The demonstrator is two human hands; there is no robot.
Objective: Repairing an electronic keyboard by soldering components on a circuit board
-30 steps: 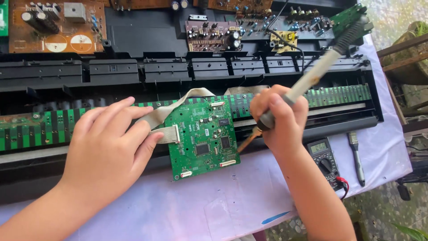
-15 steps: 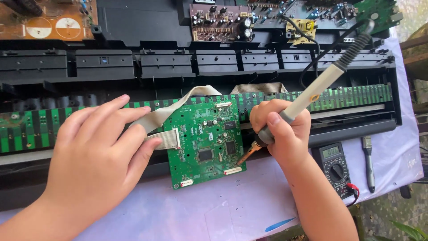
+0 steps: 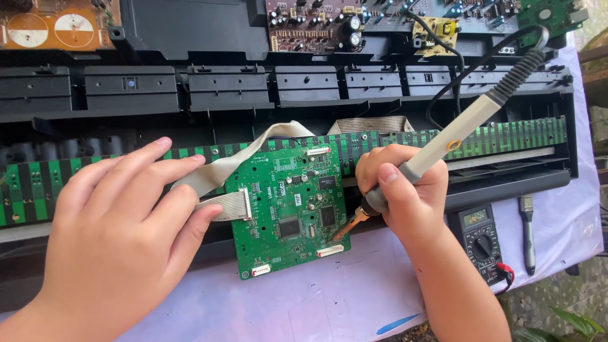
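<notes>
A green circuit board (image 3: 288, 209) lies tilted on the front of an opened electronic keyboard chassis (image 3: 316, 88). My right hand (image 3: 402, 190) grips a grey soldering iron (image 3: 456, 136); its copper tip touches the board's lower right edge. My left hand (image 3: 126, 221) rests flat, fingers spread, on the grey ribbon cable (image 3: 221, 206) plugged into the board's left side. A second ribbon cable (image 3: 244, 158) curls up behind the board.
Long green key-contact strips (image 3: 506, 136) run across the chassis. More circuit boards (image 3: 310, 25) sit at the back. A black multimeter (image 3: 480, 240) and a grey pen-like tool (image 3: 527, 231) lie on the pale cloth (image 3: 304, 304) at the right.
The view has shifted up and closer. My right hand has lowered the iron's tip onto the board's right edge. My left hand stays on the ribbon cable.
</notes>
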